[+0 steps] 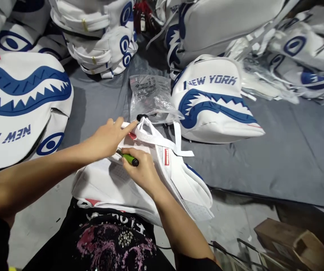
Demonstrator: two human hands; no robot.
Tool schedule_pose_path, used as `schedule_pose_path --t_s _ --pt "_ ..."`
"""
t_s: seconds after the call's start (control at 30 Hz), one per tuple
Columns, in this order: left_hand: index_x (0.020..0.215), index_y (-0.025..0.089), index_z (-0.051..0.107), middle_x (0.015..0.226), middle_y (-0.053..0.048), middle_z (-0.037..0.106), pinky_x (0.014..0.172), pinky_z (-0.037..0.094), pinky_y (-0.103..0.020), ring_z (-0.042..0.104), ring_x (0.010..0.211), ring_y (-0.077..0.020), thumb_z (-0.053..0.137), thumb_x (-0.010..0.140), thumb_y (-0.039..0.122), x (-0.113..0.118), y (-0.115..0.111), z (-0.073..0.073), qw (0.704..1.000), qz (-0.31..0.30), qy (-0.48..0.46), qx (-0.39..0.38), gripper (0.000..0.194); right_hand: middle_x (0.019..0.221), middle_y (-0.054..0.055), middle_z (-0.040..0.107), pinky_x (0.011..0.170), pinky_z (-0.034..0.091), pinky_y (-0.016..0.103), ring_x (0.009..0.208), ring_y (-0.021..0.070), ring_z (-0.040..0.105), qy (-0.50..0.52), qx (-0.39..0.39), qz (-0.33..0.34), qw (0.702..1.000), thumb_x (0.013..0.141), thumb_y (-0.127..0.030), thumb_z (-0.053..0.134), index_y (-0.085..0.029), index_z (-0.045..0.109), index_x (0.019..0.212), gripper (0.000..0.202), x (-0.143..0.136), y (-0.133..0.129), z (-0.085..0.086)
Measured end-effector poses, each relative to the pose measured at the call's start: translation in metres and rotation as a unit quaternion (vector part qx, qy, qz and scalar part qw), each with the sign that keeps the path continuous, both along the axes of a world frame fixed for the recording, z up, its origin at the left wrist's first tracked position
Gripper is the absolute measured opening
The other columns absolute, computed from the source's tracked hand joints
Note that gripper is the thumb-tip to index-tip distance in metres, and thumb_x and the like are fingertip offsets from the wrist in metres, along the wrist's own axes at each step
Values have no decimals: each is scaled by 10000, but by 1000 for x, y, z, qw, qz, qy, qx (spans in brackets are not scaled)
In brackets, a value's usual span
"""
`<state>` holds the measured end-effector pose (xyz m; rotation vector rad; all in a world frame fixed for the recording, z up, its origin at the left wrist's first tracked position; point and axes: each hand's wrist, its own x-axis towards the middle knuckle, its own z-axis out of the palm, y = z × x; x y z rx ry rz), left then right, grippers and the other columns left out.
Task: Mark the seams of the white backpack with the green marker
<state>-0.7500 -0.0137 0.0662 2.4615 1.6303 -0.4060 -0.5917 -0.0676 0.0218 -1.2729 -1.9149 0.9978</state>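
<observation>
A white backpack [122, 180] with straps and a small red label lies tilted between my lap and the table edge. My left hand [104, 139] rests at its upper edge, fingers bent around the fabric, with the index finger stretched toward a black piece [142, 117] by the top loop. The left thumb is hidden. My right hand [142, 169] is closed around a green pen-like tool [130, 159] with a black end; its thin tip points at the fabric just below my left hand. What the tip touches is hard to make out.
A clear plastic bag [153, 94] lies just beyond the backpack. White backpacks with blue shark mouths stand to the left [23, 86] and right [212, 101]. More stacked bags [96, 41] line the back of the grey-covered table [277, 150]. A cardboard box [291, 241] sits low at right.
</observation>
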Motion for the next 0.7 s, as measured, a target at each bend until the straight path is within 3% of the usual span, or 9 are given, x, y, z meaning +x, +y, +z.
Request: schedule_pose_path --t_s 0.07,0.13,0.23,0.3,0.37,0.53,0.7 --pt "1612 325 65 1400 -168 443 748 501 -338 525 1074 -303 490 856 88 -5 -15 6 1000 10 10 4 899 961 29 792 870 572 382 909 213 731 36 -12 16 999 843 -166 625 -223 735 966 174 15 -9 24" --pt "1614 336 43 1486 -178 376 776 512 -358 510 1143 -330 476 889 115 -11 -32 13 999 31 26 0 874 1030 28 783 904 568 383 986 216 724 86 30 2 996 881 -209 630 -238 721 985 141 38 -12 49" --pt "1615 356 29 1567 -178 292 824 521 -387 482 1225 -357 458 917 128 -19 -50 18 996 74 50 -5 850 1171 56 741 960 550 386 1107 225 691 84 150 -118 978 926 -190 552 -237 660 1066 183 77 12 66" --pt "1616 356 25 1575 -173 288 828 524 -381 480 1236 -353 452 923 126 -22 -52 16 996 80 50 3 846 1199 94 723 965 533 365 1115 225 682 -87 173 -176 965 926 -138 474 -195 638 1136 273 95 49 55" --pt "1619 345 27 1557 -169 319 808 528 -363 492 1216 -338 451 919 118 -23 -46 9 997 68 37 18 849 1217 116 717 963 516 338 1127 225 674 -340 97 -114 928 931 -118 437 -162 646 1190 335 100 95 32" --pt "1620 300 98 1477 -165 423 803 532 -357 532 1115 -297 555 846 122 -22 -19 -10 998 58 29 9 916 1160 200 721 915 514 330 1107 270 676 -452 56 -52 889 922 -144 577 -96 720 1059 204 74 189 -23" --pt "1620 327 81 1514 -143 414 842 539 -366 536 1108 -277 509 857 98 -22 -12 -14 998 60 23 5 904 1268 118 646 938 556 448 1108 239 651 -509 57 -45 858 979 -390 614 -149 610 1268 377 42 234 -47"
